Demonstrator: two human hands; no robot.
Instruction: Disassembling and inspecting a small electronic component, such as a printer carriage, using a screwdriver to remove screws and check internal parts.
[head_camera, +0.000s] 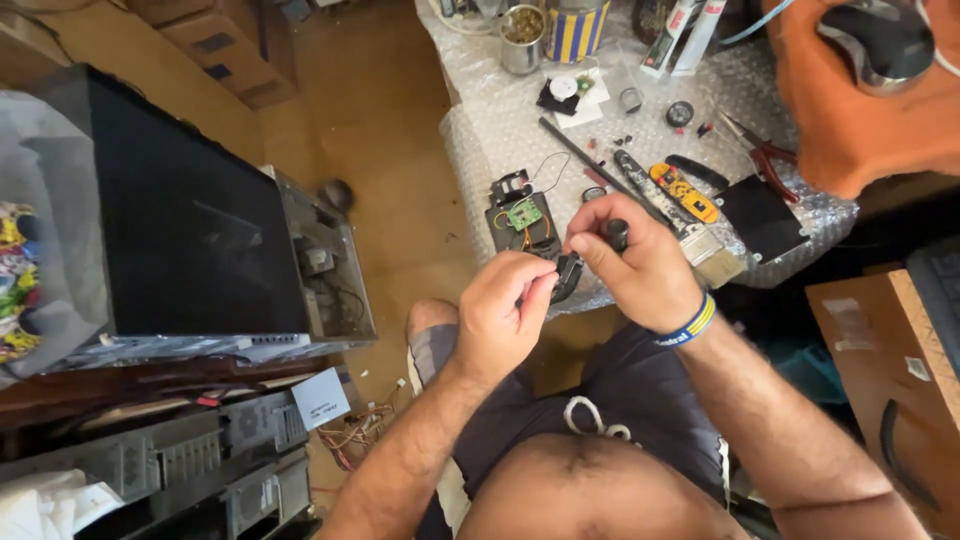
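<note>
I see both hands raised over the lap so the work sits close to the eyes: left hand (505, 305) pinching a small black part (568, 275), right hand (640, 262) closed round a black screwdriver handle (618, 234). Ahead, a bubble-wrap-covered table (490, 140) holds a circuit board (523, 214) and red pliers (765, 152); wooden floor, open computer case (325, 265) on my left.

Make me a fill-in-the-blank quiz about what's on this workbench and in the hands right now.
1. Both hands, left hand and right hand, grip a small ____ plastic part.
2. The right wrist wears a blue and ____ wristband.
3. The small green circuit board lies on a table covered in ____ wrap.
4. The pliers have ____ handles.

Missing words: black; yellow; bubble; red
</note>
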